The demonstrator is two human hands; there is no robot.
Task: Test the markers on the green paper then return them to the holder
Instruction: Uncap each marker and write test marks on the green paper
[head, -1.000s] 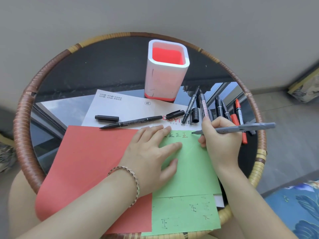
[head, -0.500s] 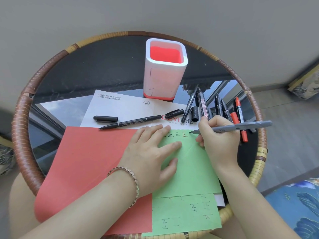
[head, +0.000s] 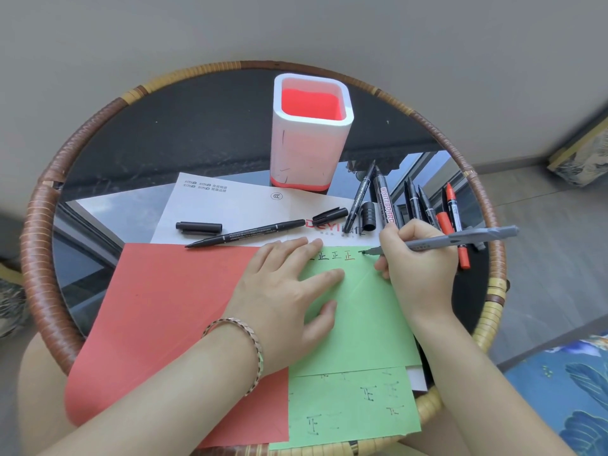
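**Grey marker tip down on green paper, right grip on barrel**

- Right grip (head: pixel 418 258): fingers curled round the grey marker (head: pixel 460 240), held near its writing end. Barrel lies low, tail pointing right out over the rim.
- Tip touches the green paper (head: pixel 362 317) near its top edge, just right of a row of written characters, the last one in red.
- Left grip (head: pixel 283 291): released, fingers straight, palm flat, pressing on the green paper where it overlaps the red paper (head: pixel 164 324). Bracelet (head: pixel 243 343) on that wrist.
- Holder (head: pixel 309 143): white, red inside, upright at the far side of the surface (head: pixel 36 245), apart from both grips.
- White sheet (head: pixel 237 209) sits between holder and coloured papers. Uncapped black marker (head: pixel 246 232) lies across it, a loose cap (head: pixel 199 227) to its left, another cap (head: pixel 330 215) at its right end.
- Right of the holder: loose markers in a cluster, including a whiteboard marker (head: pixel 383 199) and a red marker (head: pixel 455 222), partly behind the right grip.
- Second green sheet (head: pixel 348 409) at the near edge, marked with characters.
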